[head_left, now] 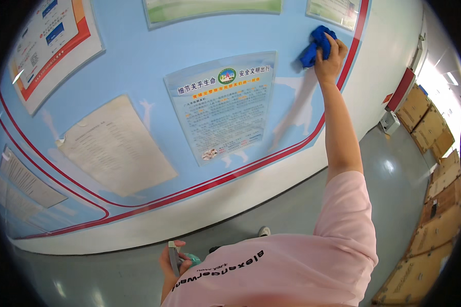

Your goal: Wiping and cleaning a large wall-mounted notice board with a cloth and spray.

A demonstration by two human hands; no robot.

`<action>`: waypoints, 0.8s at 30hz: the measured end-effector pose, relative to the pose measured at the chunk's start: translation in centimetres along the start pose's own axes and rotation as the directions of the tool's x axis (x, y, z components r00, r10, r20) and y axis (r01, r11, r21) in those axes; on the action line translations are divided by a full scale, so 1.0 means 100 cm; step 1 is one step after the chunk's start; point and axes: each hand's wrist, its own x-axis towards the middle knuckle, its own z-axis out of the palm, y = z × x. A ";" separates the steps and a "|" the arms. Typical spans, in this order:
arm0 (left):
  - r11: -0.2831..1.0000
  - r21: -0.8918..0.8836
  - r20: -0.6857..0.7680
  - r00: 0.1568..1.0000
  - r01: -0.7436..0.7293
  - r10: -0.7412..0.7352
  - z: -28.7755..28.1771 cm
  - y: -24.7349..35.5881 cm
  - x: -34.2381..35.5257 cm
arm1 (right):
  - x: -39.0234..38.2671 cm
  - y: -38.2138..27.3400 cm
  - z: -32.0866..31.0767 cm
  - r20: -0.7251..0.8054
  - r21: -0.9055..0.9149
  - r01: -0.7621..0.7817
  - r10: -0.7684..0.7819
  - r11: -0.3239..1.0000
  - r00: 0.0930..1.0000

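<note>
My right hand is closed on a bunched blue cloth and presses it to the light-blue wall board, near the upper right corner with its red border. My right arm reaches up and forward. Low in front of my body, my left hand grips what looks like a spray bottle, with a grey head and a green body. My pink shirt partly hides the bottle.
Posters and a wrinkled paper sheet are fixed to the board, left of the cloth. Large wooden crates line the right side. A small grey box stands on the grey floor by the wall's end.
</note>
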 end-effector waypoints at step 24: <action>1.000 0.005 0.066 0.997 -0.027 0.026 0.004 0.021 0.001 | 0.104 -0.116 -0.024 -0.042 0.055 0.205 -0.203 0.977 0.978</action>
